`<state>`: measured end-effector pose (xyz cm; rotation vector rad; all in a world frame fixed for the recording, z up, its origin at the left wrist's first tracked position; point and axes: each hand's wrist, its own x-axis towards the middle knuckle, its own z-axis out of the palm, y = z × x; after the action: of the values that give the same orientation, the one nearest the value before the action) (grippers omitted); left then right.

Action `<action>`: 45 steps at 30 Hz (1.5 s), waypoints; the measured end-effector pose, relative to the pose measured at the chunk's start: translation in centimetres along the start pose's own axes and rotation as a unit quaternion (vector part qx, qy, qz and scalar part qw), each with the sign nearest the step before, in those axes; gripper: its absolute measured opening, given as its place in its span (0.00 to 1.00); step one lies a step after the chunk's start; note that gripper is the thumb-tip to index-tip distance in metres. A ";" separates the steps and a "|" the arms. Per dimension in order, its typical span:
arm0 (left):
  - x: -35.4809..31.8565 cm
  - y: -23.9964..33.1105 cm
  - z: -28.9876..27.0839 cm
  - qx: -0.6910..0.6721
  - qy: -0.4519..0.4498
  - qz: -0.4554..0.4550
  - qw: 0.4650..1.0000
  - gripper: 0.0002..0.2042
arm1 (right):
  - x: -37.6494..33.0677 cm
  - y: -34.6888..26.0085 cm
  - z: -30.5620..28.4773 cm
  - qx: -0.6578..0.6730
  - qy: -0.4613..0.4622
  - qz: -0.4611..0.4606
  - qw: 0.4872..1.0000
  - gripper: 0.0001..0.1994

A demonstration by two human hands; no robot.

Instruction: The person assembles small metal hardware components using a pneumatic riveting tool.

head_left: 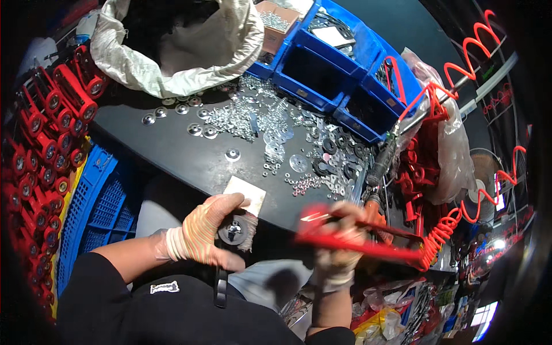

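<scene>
My left hand, in a striped glove, is closed around the side of a black round part with a shiny metal centre. Below it a black lever-like strip hangs down; whether the two are joined I cannot tell. A pale block lies at the table's front edge, just beyond these fingers. To the right, my gloved right hand grips a long red metal frame, held above my lap and blurred by motion.
Loose nuts, washers and small metal parts cover much of the dark table. Behind stand a white sack and blue bins. Red assemblies are stacked left; a power driver and red coiled hose are right.
</scene>
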<state>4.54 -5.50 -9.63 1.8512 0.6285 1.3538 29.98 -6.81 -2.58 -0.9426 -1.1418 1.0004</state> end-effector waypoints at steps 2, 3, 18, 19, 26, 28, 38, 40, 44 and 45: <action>1.4 2.1 -0.7 -0.009 -0.047 -0.042 0.998 0.53 | -0.4 -0.3 4.6 -0.131 -0.124 -0.111 0.977 0.05; 1.6 1.4 -1.1 0.072 -0.129 -0.004 0.989 0.49 | 0.5 0.0 4.7 -0.211 -0.266 -0.186 0.922 0.08; 0.8 -0.5 0.3 0.154 0.016 0.077 0.985 0.25 | 15.0 10.3 -1.1 -0.709 -0.132 -0.214 0.659 0.04; 0.5 -0.7 0.6 0.149 0.031 0.067 0.986 0.24 | 14.9 10.1 -0.4 -0.735 -0.128 -0.138 0.652 0.07; 0.6 -0.6 0.4 0.153 0.066 0.084 0.983 0.28 | 16.0 10.3 -2.6 -0.579 -0.126 -0.071 0.802 0.07; 0.5 -0.8 0.7 0.166 0.068 0.076 0.981 0.27 | 18.3 10.7 -2.8 -0.603 -0.094 -0.121 0.783 0.07; 0.6 -0.9 0.0 0.098 0.001 0.045 0.994 0.24 | 25.4 13.4 1.0 -0.789 -0.040 0.041 0.611 0.30; 0.7 -1.1 -0.3 0.102 -0.004 0.044 0.994 0.25 | 24.8 13.7 0.3 -0.747 -0.098 -0.053 0.656 0.28; 0.5 -1.5 -0.4 0.100 0.004 0.033 0.994 0.26 | 21.2 12.9 -0.3 -0.675 -0.183 -0.138 0.701 0.20; 0.7 -1.6 -0.4 0.099 -0.001 0.032 0.995 0.26 | 21.1 13.5 -1.5 -0.619 -0.180 -0.163 0.747 0.16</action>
<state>4.39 -3.92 -10.41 2.0442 0.7304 1.3716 32.17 17.02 -10.04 -1.4990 -2.3037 -0.0287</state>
